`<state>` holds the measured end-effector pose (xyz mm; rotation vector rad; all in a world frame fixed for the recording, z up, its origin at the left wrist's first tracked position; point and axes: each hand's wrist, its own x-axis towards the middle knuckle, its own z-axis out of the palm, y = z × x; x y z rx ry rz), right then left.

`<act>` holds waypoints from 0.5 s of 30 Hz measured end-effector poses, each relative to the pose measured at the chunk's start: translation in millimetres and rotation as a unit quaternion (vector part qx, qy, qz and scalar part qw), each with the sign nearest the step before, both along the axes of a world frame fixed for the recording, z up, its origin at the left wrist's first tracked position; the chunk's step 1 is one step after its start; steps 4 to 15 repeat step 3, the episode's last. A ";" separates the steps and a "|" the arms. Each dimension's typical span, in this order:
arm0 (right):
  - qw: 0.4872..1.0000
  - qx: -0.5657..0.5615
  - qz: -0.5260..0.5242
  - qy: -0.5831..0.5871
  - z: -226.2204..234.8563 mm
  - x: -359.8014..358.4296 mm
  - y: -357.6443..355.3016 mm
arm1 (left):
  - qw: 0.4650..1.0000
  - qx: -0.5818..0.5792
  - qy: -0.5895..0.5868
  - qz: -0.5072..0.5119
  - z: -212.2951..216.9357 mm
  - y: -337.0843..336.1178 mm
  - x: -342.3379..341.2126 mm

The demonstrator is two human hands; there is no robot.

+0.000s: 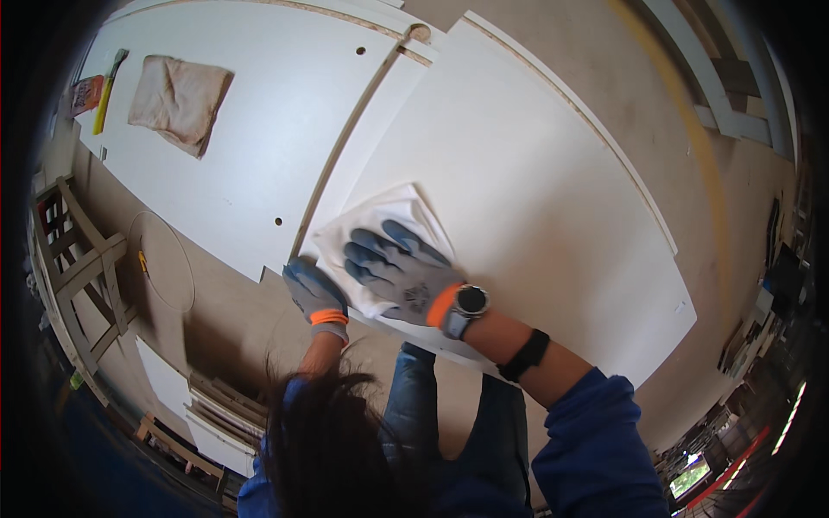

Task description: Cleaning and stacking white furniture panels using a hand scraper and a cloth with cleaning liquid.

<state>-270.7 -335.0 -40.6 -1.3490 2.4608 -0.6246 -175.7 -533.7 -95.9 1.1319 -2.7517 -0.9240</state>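
Dark hair (324,440) hangs into the bottom of the view, with blue sleeves and jeans beneath it. Just beyond, the right hand (399,269), in a grey glove with blue fingertips and an orange cuff, lies flat with fingers spread on a white cloth (389,216), pressing it onto the near end of a large white panel (535,216); it grips nothing. A watch (469,302) sits on that wrist and a black band higher up the forearm. The left hand (314,293), gloved the same, curls over the panel's near corner just beside the cloth, fingers bent around the edge. A second white panel (259,121) lies to the left, carrying a crumpled beige rag (179,102) and a yellow-handled tool (107,86) at its far end
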 end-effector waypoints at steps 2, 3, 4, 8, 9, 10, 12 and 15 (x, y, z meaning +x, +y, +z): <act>0.995 -0.004 -0.027 0.094 -16.9 -12.5 17.4 | 0.997 0.052 -0.012 0.055 19.8 2.3 -16.4; 0.978 0.150 -0.033 -0.141 46.4 -64.9 17.1 | 0.987 0.115 -0.034 0.110 28.4 12.2 -18.2; 0.978 0.150 -0.033 -0.141 46.4 -64.9 17.1 | 0.987 0.115 -0.034 0.110 28.4 12.2 -18.2; 0.978 0.150 -0.033 -0.141 46.4 -64.9 17.1 | 0.987 0.115 -0.034 0.110 28.4 12.2 -18.2; 0.978 0.150 -0.033 -0.141 46.4 -64.9 17.1 | 0.987 0.115 -0.034 0.110 28.4 12.2 -18.2; 0.978 0.150 -0.033 -0.141 46.4 -64.9 17.1 | 0.987 0.115 -0.034 0.110 28.4 12.2 -18.2; 0.978 0.150 -0.033 -0.141 46.4 -64.9 17.1 | 0.987 0.115 -0.034 0.110 28.4 12.2 -18.2; 0.978 0.150 -0.033 -0.141 46.4 -64.9 17.1 | 0.987 0.115 -0.034 0.110 28.4 12.2 -18.2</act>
